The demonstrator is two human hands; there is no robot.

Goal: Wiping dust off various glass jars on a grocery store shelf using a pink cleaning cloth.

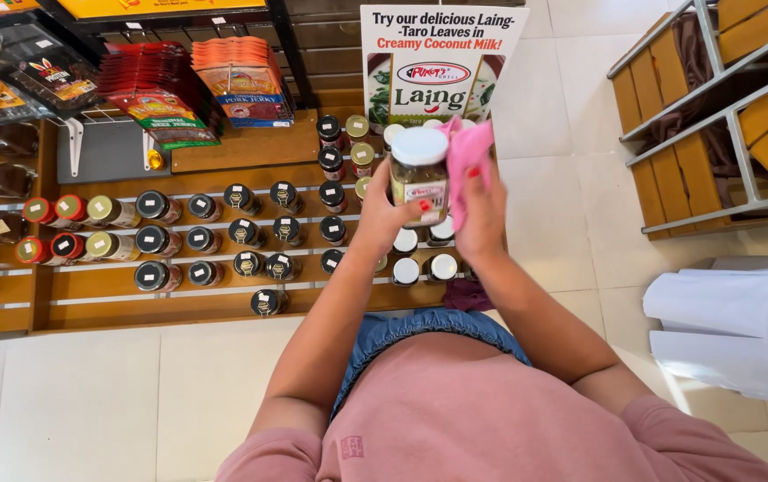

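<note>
My left hand point(386, 212) grips a glass jar point(419, 174) with a white lid and a green-and-white label, held upright above the wooden display shelf point(179, 303). My right hand point(482, 214) presses a pink cloth point(469, 153) against the jar's right side. Both hands are raised in front of my chest. Below them stand several white-lidded jars point(443, 266) on the shelf.
Rows of black-lidded jars point(246, 232) and red- and gold-lidded bottles point(71, 210) fill the stepped shelf. Red and orange packets point(196, 80) hang behind. A printed sign point(438, 58) stands at the back. A wooden crate rack point(732, 116) is at right, a white object point(741, 326) below it.
</note>
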